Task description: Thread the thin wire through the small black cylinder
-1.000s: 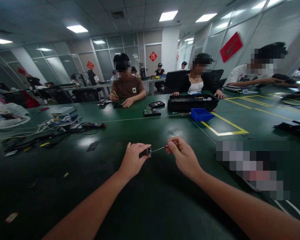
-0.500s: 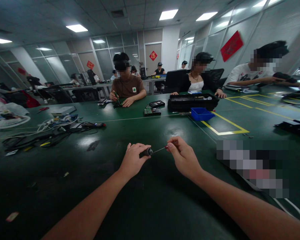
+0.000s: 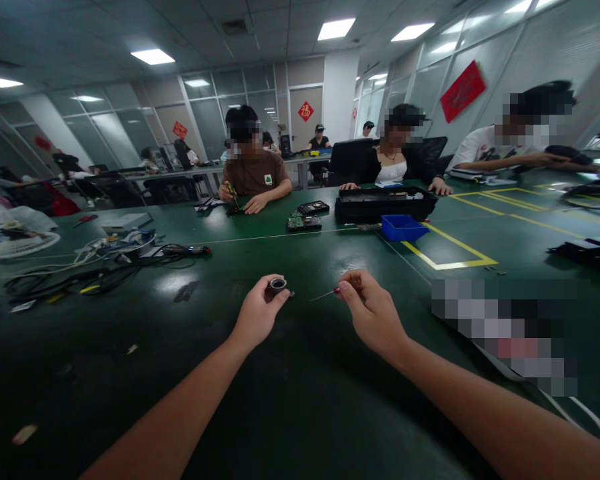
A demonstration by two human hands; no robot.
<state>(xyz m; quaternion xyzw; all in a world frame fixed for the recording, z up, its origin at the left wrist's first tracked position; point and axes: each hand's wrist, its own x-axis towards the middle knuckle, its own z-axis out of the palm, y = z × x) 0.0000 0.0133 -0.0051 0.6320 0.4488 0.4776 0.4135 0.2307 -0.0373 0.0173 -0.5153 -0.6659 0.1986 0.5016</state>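
My left hand (image 3: pixel 259 310) is closed round a small dark cylindrical part (image 3: pixel 278 285), whose ringed, hollow-looking end faces up toward me. A small piece sticks out from its right side by my thumb; its kind is too small to tell. To the right, my right hand (image 3: pixel 373 307) pinches a thin screwdriver (image 3: pixel 323 295) by its red handle, most of which my fingers hide. The metal shaft points left toward the cylindrical part, and its tip is apart from it. Both hands are above the green table (image 3: pixel 300 400).
Across the table lie opened hard drives (image 3: pixel 305 222), a long black case (image 3: pixel 386 205) and a blue bin (image 3: pixel 404 228). Tangled cables (image 3: pixel 105 267) spread at the left. A blurred-out item (image 3: pixel 505 340) lies near my right forearm. A co-worker (image 3: pixel 257 167) sits opposite, holding a screwdriver.
My left hand has turned the cylindrical part so its end points up instead of right. The screwdriver tip has come away from it, and my right hand has barely moved.
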